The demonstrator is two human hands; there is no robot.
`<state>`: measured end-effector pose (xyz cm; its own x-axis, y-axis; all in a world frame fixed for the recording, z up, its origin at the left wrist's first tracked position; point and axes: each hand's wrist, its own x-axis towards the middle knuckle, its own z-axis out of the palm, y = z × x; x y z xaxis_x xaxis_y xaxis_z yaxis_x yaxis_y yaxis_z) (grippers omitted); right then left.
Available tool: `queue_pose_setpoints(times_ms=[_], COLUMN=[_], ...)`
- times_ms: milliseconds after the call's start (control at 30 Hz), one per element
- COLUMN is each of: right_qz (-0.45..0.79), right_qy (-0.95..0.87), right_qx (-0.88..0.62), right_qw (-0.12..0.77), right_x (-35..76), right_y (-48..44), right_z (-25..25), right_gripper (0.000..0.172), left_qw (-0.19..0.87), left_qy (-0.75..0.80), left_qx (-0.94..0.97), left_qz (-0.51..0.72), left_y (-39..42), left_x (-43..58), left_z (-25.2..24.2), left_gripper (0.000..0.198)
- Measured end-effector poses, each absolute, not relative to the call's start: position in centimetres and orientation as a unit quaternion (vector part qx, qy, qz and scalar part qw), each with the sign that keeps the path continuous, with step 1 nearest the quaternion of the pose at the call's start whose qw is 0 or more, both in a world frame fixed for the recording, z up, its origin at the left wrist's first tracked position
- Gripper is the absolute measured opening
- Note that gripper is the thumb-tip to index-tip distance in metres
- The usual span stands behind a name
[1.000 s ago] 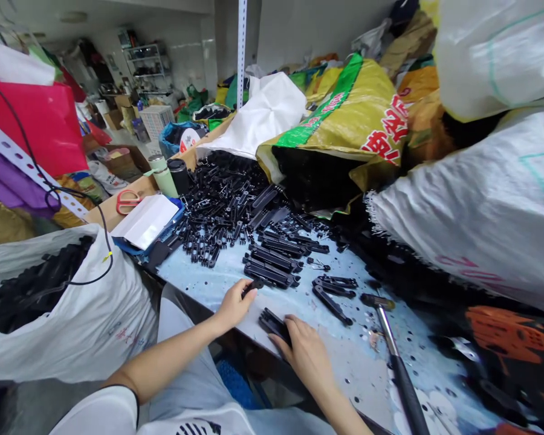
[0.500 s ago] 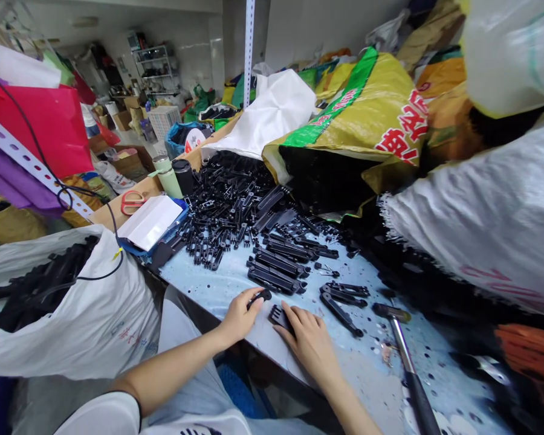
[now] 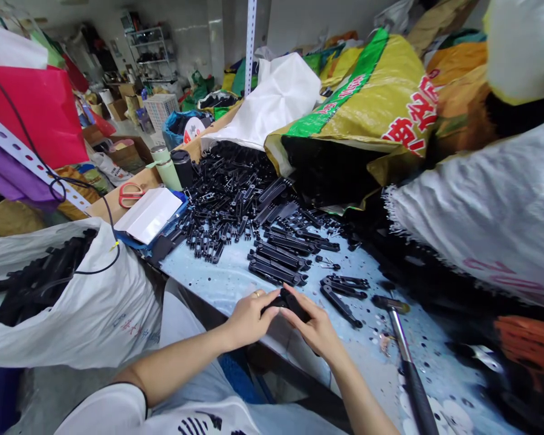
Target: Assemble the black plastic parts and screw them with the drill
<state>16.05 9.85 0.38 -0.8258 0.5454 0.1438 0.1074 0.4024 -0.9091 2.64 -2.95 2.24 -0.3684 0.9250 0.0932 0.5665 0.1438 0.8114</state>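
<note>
My left hand (image 3: 252,318) is closed on a small black plastic part (image 3: 276,301), mostly covered by the fingers. Closed around a longer black plastic piece (image 3: 298,305) is my right hand (image 3: 315,326). The two parts meet between my fingertips above the table's front edge; whether they are joined I cannot tell. Just beyond my hands lies a row of long black plastic arms (image 3: 278,266). To the right of that row rests a folded pair of black arms (image 3: 342,302).
A hammer (image 3: 403,344) lies at the right. Behind spreads a heap of small black parts (image 3: 226,205), below an open yellow sack (image 3: 358,121). Red scissors (image 3: 130,194) and a white box (image 3: 148,216) are at the left, near a white sack (image 3: 131,290) of black pieces.
My hands have come together from apart, bringing the two black parts into contact. The right-hand piece has been lifted off the table. The view has shifted slightly.
</note>
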Motion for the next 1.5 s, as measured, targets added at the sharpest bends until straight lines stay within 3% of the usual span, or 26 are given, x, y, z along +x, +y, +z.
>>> queue_pose_setpoints(times_ms=[133,333,667,833,933,1033,1133,1233,1400,1500], right_qz=[0.455,0.476,0.444,0.416,0.29,0.125,0.02,0.006,0.008,-0.005], right_qy=[-0.841,-0.764,-0.752,-0.811,-0.9,-0.916,-0.883,-0.832,-0.801,-0.819], right_qx=[-0.178,-0.243,-0.255,-0.258,-0.261,-0.347,-0.455,-0.554,-0.598,-0.573], right_qw=[0.231,0.362,0.416,0.321,0.196,0.16,0.11,0.045,0.019,0.025], right_x=[15.9,13.7,14.1,13.8,14.3,14.9,14.9,14.6,14.6,16.1], right_y=[10.0,6.5,4.1,4.3,8.1,15.4,23.5,29.0,30.3,28.2], right_z=[1.0,1.1,0.5,-0.3,0.0,1.0,1.9,1.9,1.0,1.1], right_gripper=[0.047,0.048,0.049,0.05,0.049,0.044,0.037,0.036,0.031,0.029], left_qw=[0.16,0.039,0.049,0.113,0.233,0.29,0.178,0.048,0.064,0.078], left_qy=[0.732,0.698,0.609,0.689,0.725,0.745,0.787,0.756,0.632,0.65], left_qx=[0.516,0.464,0.568,0.47,0.372,0.358,0.439,0.582,0.767,0.752], left_qz=[0.415,0.544,0.552,0.54,0.531,0.482,0.395,0.296,0.092,0.083], left_y=[-2.9,-1.6,-2.1,-2.7,-3.5,-4.8,-5.6,-4.8,-2.2,-2.0], left_x=[3.5,5.0,3.1,4.1,3.7,3.2,3.3,3.7,3.3,2.7], left_z=[2.0,2.2,2.6,0.3,-1.5,-2.7,-2.3,-1.0,-0.1,-0.5], left_gripper=[0.039,0.039,0.036,0.038,0.046,0.052,0.056,0.055,0.047,0.044])
